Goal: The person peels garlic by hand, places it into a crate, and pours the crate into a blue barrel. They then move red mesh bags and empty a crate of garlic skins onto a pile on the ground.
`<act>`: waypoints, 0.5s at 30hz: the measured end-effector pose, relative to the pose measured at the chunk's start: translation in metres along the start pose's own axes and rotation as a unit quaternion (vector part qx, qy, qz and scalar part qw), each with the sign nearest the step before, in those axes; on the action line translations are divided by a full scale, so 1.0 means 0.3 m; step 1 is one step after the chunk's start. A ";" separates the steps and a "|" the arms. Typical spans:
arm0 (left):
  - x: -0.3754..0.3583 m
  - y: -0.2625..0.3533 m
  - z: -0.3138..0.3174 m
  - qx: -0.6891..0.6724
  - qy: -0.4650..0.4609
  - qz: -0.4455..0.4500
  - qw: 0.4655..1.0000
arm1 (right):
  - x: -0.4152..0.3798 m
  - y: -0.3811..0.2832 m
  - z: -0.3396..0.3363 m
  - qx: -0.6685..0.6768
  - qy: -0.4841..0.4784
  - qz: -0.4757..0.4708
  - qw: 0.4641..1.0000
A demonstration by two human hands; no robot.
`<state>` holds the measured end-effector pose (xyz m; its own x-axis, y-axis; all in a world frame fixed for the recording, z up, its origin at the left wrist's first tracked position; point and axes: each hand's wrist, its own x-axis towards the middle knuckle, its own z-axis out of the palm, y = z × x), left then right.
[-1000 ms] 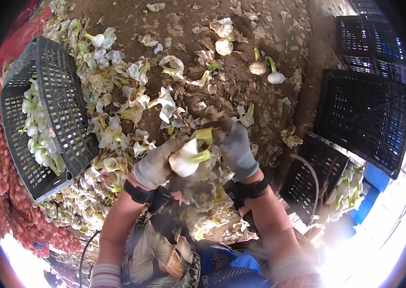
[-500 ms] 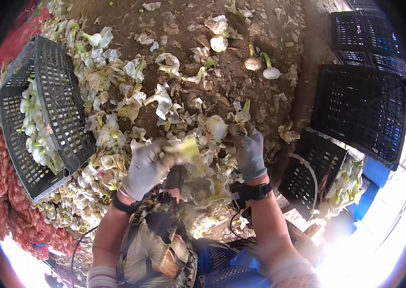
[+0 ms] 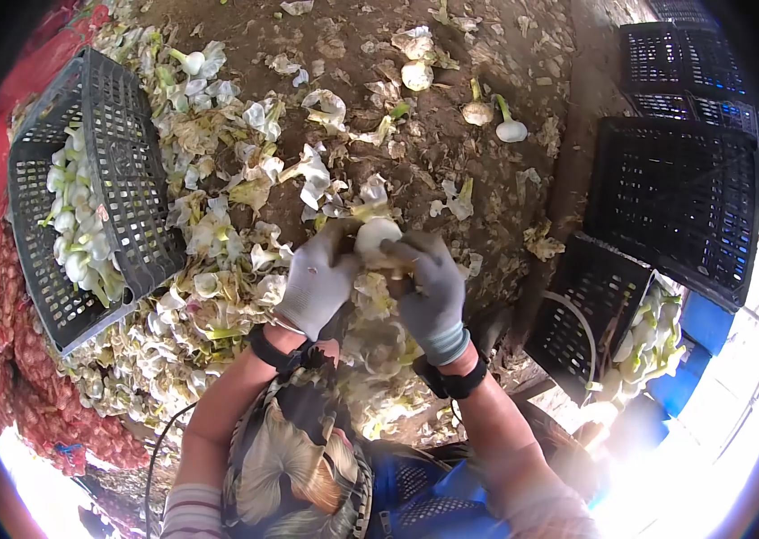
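Both my hands wear grey gloves and meet at the middle of the view around one white peeled bulb (image 3: 374, 235). My left hand (image 3: 317, 283) cups the bulb from the left side. My right hand (image 3: 432, 292) grips it from the right and below. Under and around the hands lies a heap of pale green and white peelings (image 3: 218, 296) on the dirt floor (image 3: 451, 162). Black straps sit on both wrists.
A black crate (image 3: 119, 193) holding white bulbs stands at the left, with red mesh sacks (image 3: 20, 395) beside it. Empty black crates (image 3: 676, 193) stand at the right; another crate (image 3: 577, 305) with trimmed bulbs sits lower right. Loose bulbs (image 3: 511, 130) lie farther off.
The hands, apart half a second ago with my left one pulling away a peel, have come together again on the bulb. The bulb now shows white and bare.
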<state>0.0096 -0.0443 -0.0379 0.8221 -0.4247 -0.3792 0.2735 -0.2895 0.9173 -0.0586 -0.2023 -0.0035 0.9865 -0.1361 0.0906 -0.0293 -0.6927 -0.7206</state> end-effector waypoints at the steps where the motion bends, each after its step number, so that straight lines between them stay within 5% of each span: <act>1: -0.011 -0.006 -0.005 -0.051 0.009 -0.028 0.998 | 0.001 -0.013 -0.013 0.035 0.027 0.061 0.997; 4: -0.032 0.001 -0.040 -0.059 0.025 -0.087 0.994 | -0.003 0.001 -0.043 0.057 0.058 0.139 0.987; 6: -0.026 -0.017 -0.054 -0.020 0.032 -0.040 0.998 | 0.003 0.000 -0.054 0.055 0.047 0.153 0.986; 8: -0.017 0.050 -0.074 -0.004 -0.034 -0.078 0.996 | 0.007 -0.001 -0.040 0.068 0.044 0.160 0.984; 9: -0.014 0.050 -0.064 -0.003 -0.032 -0.080 0.996 | 0.009 0.005 -0.030 0.060 0.033 0.117 0.991; 11: -0.005 0.042 -0.039 0.203 -0.032 0.038 0.978 | 0.008 0.013 -0.004 0.037 0.012 0.040 0.998; 15: 0.016 -0.001 -0.047 0.069 -0.035 -0.028 0.997 | 0.035 0.024 -0.024 0.109 0.036 0.100 0.988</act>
<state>0.0207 -0.0341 -0.0383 0.7693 -0.4625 -0.4408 0.2425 -0.4269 0.8712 -0.0497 -0.2139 -0.0028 0.9501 -0.3108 -0.0259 -0.1800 -0.4784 -0.8595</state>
